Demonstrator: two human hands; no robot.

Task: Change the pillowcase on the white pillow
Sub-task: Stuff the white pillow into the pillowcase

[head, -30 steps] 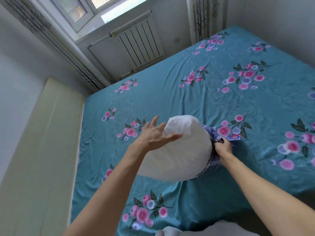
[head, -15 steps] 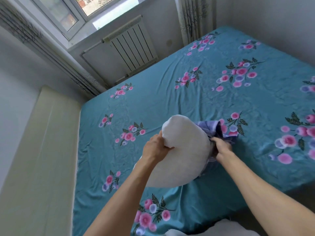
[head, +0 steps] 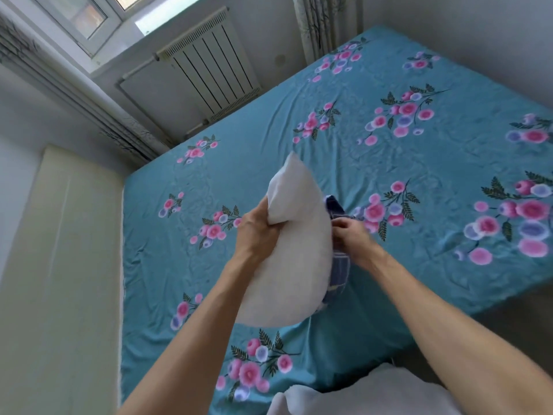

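**Head view: white pillow held over bed, both hands gripping**

Head camera looks down at a bed with a teal floral sheet (head: 389, 163). Going left to right.

At 9 o'clock, a pale yellow-cream panel (head: 59, 265) runs alongside the bed's left edge. At 11 o'clock, a window (head: 89, 16) with a curtain (head: 77, 97) hanging beside it. At 12 o'clock, a white radiator (head: 212, 64) on the wall under the sill, with a second curtain (head: 323, 22) just to its right.

Left hand (head: 257, 232), just left of centre: fingers curled, grasping a bunched fold of the white pillow (head: 293, 259) near its upper end. Forearm comes in from 7 o'clock.

White pillow sits at frame centre, lifted, tilted, one corner pointing up toward 12 o'clock, lower end bulging toward 6 o'clock. Mostly bare. It hangs above the sheet; contact with the bed cannot be told.

Blue checked pillowcase (head: 339, 265) shows only as a strip along the pillow's right edge, bunched, touching the pillow, from about centre down toward 5 o'clock.

Right hand (head: 353, 238), just right of centre: fingers curled, pinching the pillowcase fabric at the pillow's right side. Slightly motion-blurred. Forearm comes in from 4 o'clock.

At 6 o'clock, bottom edge, some white fabric (head: 344, 393), partly cut off; what it is cannot be told.
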